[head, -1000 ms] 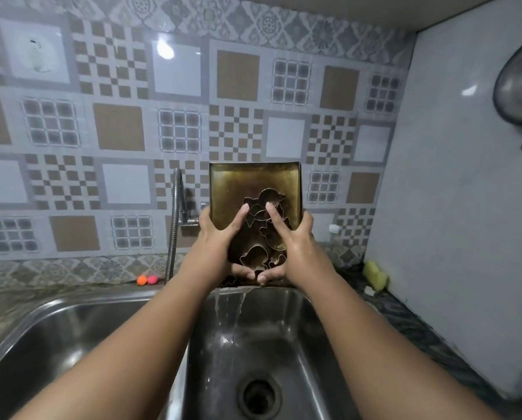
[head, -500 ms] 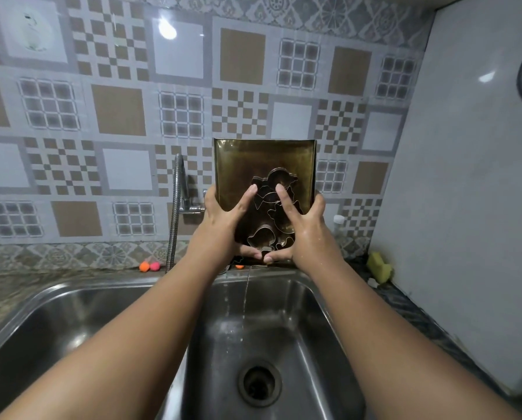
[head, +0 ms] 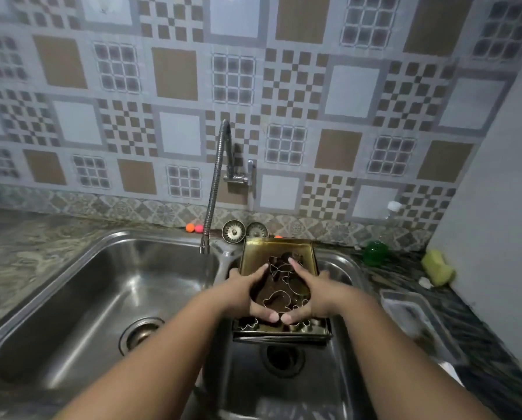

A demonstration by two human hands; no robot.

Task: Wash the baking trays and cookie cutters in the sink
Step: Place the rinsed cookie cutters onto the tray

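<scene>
A stack of brass-coloured baking trays [head: 255,253] lies nearly flat over the right sink basin [head: 338,377]. Several metal cookie cutters [head: 279,294] lie in the top tray. My left hand [head: 241,294] grips the trays' left side and my right hand [head: 320,294] grips the right side. Both thumbs press on the cutters and both index fingers stretch over them. More cutters [head: 247,324] show at the tray's near edge.
A flexible tap [head: 216,183] hangs over the divider between the two basins. The left basin [head: 81,301] holds only its drain. Two sink strainers [head: 234,231] stand behind the trays. A green bottle [head: 375,253], a yellow sponge [head: 437,266] and a metal tray [head: 417,316] sit on the right counter.
Both hands have lowered the trays from upright in front of the wall down to almost flat over the right basin. My head has tilted down.
</scene>
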